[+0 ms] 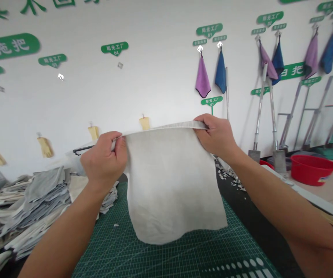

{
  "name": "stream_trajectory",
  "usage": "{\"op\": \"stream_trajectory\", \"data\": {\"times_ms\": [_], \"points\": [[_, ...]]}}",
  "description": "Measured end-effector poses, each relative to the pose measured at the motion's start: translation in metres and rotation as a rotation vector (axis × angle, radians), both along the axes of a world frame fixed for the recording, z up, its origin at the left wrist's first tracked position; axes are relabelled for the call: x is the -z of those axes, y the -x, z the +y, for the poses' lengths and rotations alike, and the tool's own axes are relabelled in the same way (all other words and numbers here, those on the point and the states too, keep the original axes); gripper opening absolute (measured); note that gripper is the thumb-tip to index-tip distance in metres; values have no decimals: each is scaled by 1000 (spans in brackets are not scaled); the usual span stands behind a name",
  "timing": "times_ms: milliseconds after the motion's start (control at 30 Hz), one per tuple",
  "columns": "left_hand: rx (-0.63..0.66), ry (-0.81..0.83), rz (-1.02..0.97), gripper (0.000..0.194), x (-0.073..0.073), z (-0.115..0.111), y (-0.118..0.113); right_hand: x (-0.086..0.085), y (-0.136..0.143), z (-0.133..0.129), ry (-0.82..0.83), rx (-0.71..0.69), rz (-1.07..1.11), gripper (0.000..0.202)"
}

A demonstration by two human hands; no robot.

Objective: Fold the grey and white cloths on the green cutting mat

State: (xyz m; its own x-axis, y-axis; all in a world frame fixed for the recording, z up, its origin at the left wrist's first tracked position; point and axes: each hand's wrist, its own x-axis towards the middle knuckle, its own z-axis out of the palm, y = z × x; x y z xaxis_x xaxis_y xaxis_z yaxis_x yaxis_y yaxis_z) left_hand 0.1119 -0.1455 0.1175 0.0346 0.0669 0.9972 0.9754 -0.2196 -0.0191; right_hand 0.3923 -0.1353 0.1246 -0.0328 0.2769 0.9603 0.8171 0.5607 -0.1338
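Observation:
A pale grey piece of cloth (173, 181) hangs between my two hands above a green cutting mat (108, 247). My left hand (105, 158) pinches its upper left corner between thumb and fingers. At the upper right corner, my right hand (217, 135) grips the cloth the same way. The top edge is stretched nearly straight and looks folded over, with a second layer showing behind it. Below, the cloth drops loosely, its lower edge wavy and slightly creased. Part of the mat is hidden behind it.
Piles of grey and cream cloth pieces (39, 200) lie on the left. Small white scraps (232, 179) are scattered on the dark table beyond the mat. A red basin (313, 170) stands on the floor at right, near leaning mops. Purple and blue cloths (203, 79) hang on the wall.

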Motion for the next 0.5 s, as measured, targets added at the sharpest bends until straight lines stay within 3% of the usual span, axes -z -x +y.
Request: {"op": "stream_trajectory", "data": {"times_ms": [133,267,367,500], "points": [[-17,107,-28,27,-18,10,-4,-14,-2,5,93,-5,-53,21],[-119,343,15,32,-26,47,-3,-19,-1,35,233,38,-160,26],[-139,555,104,33,-20,84,0,-12,0,66,345,103,-267,29],[-133,789,131,32,9,126,2,13,4,100,503,167,-393,36]]}}
